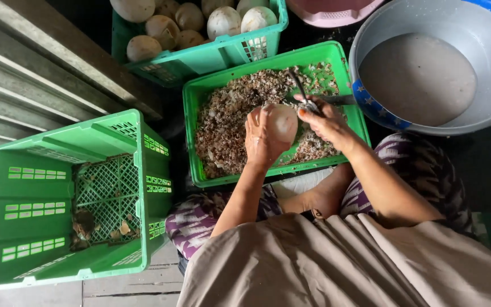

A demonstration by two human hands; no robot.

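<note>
My left hand is wrapped around a pale round coconut, holding it at the centre of the frame above the green crate of shavings. My right hand is clenched on a dark-handled peeler whose tip touches the coconut's upper right side. At the upper left sits a green crate of peeled coconuts, at the upper right a grey basin of cloudy water, and at the lower left a nearly bare green crate tipped on its side.

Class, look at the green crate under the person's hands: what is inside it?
The green crate holds a heap of brown and white shell scraps. The left hand, the pale egg and the right hand cover the middle.
</note>
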